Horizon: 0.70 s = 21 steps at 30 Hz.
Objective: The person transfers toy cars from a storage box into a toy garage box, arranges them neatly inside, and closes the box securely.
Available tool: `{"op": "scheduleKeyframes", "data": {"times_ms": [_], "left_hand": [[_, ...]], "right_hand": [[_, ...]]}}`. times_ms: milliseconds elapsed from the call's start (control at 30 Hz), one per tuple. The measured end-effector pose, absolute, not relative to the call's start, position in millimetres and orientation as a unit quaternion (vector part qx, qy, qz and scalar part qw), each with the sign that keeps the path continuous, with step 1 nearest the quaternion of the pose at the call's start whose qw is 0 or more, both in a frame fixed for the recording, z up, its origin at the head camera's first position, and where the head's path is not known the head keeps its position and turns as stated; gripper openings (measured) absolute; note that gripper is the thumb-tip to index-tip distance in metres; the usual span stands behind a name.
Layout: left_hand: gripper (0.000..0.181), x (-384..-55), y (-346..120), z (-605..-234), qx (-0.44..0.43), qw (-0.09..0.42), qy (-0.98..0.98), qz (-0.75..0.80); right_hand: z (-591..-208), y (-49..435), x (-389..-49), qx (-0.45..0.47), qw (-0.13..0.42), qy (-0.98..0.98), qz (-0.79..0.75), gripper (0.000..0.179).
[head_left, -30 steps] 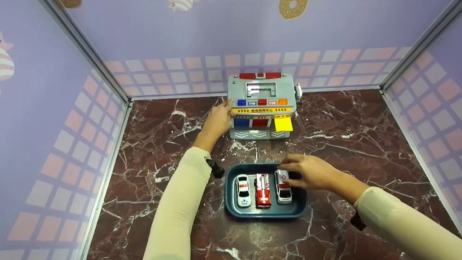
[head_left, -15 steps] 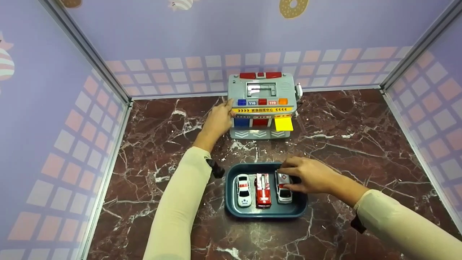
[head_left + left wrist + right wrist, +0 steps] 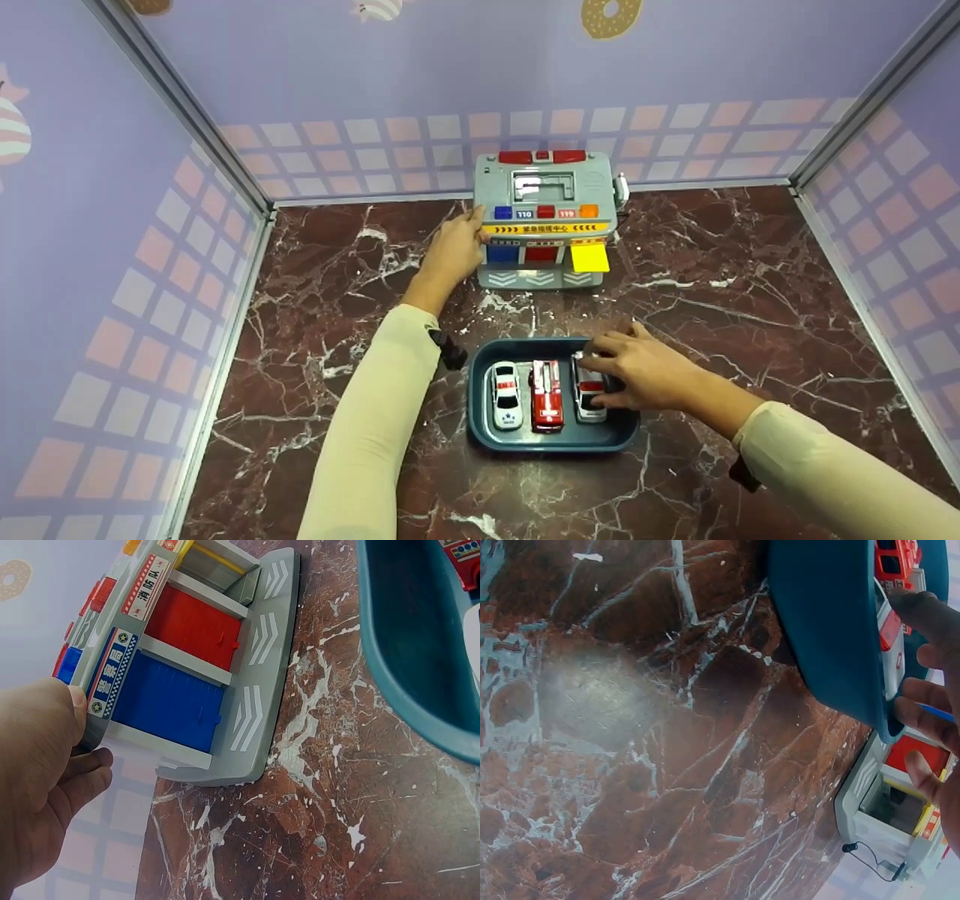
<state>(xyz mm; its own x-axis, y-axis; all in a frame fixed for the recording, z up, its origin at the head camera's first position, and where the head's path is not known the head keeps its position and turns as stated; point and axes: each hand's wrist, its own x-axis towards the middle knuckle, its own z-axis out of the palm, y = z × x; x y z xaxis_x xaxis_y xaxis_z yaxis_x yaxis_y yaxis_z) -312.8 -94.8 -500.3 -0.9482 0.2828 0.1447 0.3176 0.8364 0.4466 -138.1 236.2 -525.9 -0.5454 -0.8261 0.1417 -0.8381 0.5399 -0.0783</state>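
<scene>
My left hand (image 3: 454,244) grips the left front corner of a grey toy emergency station (image 3: 544,229). In the left wrist view its thumb lies on the roof edge, above the blue door (image 3: 166,701), with fingers curled beneath. A yellow door (image 3: 590,257) on the station's right is raised; the blue and red doors are down. My right hand (image 3: 649,371) holds a white toy ambulance (image 3: 591,387) by its ends, partly hiding it, inside a dark teal tray (image 3: 551,448). Beside it lie a red toy fire truck (image 3: 547,397) and a white toy police car (image 3: 508,401).
The station stands against the patterned back wall (image 3: 375,157) on a dark red marbled surface (image 3: 720,300). Side walls rise at left and right. A white part (image 3: 621,189) with a thin black cord hangs on the station's right side.
My right hand has come slightly down and toward me over the ambulance, its thumb now nearer the windscreen. The left hand and the station have stayed put.
</scene>
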Motion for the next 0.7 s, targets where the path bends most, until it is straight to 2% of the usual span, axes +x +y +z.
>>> {"op": "scheduleKeyframes", "data": {"times_ms": [133,300,500,700], "left_hand": [[0.054,-312,-94,-501,-0.155,0.039,-0.957,-0.242],[0.054,-312,-94,-501,-0.153,0.038,-0.957,-0.243],[0.054,-312,-94,-500,-0.15,0.034,-0.957,-0.245],[0.055,-312,-94,-501,-0.144,0.025,-0.958,-0.246]], "right_hand": [[-528,236,-133,0.465,0.042,-0.883,0.057,0.07],[-534,234,-128,0.467,0.066,-0.881,0.037,0.071],[-538,229,-122,0.453,0.08,-0.888,-0.004,0.065],[-539,224,-115,0.428,0.058,-0.902,-0.015,0.057]]}}
